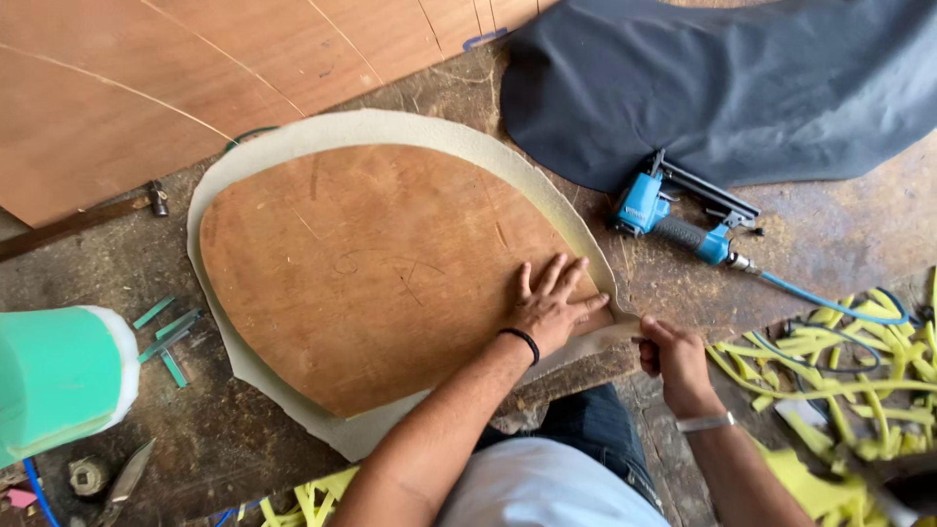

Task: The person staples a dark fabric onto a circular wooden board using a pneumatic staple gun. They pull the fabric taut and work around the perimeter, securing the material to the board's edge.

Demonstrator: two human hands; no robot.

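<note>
A rounded, shield-shaped plywood panel (381, 273) is laid flat on a sheet of pale beige foam (390, 127), whose edge shows as a border all around it; both lie on a worn, scuffed wooden worktop (839, 234). The left hand (551, 307) is pressed flat on the panel near its right edge, fingers spread and nothing gripped – a black band is worn at the wrist. The right hand (669, 356) is closed in a fist just beside the foam's right edge, at the worktop's near side; its grip is wrapped around a small dark handle (644, 342), though what tool it belongs to cannot be told. A metal bracelet is seen on that wrist.

Beyond the hands, a blue pneumatic staple gun (673, 220) with a blue air hose (830, 303) is lying on the worktop, touching the edge of a dark grey sheet of upholstery material (722, 88). Larger plywood boards (146, 88) are spread at the upper left, with a hammer (88, 220) beside them. A green-and-white foam roll (59, 376) is seen at the left, near green strips (171, 337) and a pair of scissors (127, 478) – yellow foam offcuts (839, 381) are piled at the right
</note>
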